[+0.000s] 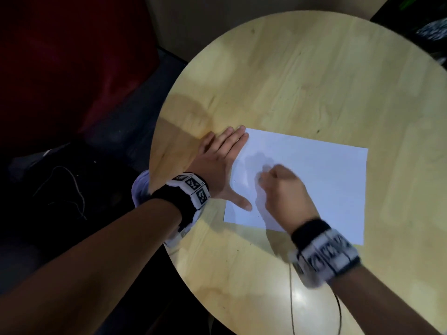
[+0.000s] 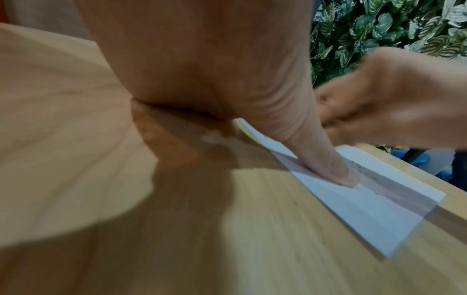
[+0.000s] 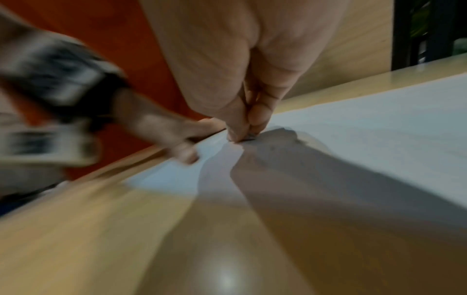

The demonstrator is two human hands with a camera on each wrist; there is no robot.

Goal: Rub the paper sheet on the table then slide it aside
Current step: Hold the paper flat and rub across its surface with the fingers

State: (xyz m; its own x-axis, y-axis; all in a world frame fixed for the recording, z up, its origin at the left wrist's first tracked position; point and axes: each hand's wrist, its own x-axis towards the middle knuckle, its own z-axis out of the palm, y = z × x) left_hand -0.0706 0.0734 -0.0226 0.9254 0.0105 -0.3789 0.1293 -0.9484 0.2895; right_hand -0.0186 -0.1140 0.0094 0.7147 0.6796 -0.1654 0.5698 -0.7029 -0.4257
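Fingertips [image 3: 238, 135] of the right hand [image 1: 283, 189], bunched tight against the thumb, press down on the white rectangular paper sheet [image 1: 326, 180]; something small and dark seems pinched there, too blurred to identify. Right hand motion-blurred in all views. Left hand [image 1: 220, 163] lies flat, fingers straight and together over the sheet's far left corner, thumb [image 2: 326, 161] spread and pressing the sheet near its left edge, holding nothing. Sheet flat, uncreased, blank apart from faint dark specks near the thumb; it sits askew on the near half of the round pale wooden table [image 1: 302, 81], closer to the table's left edge. Both wrists carry black bands with white blocks [image 1: 193, 187] printed with black square marker patterns; no readable writing.
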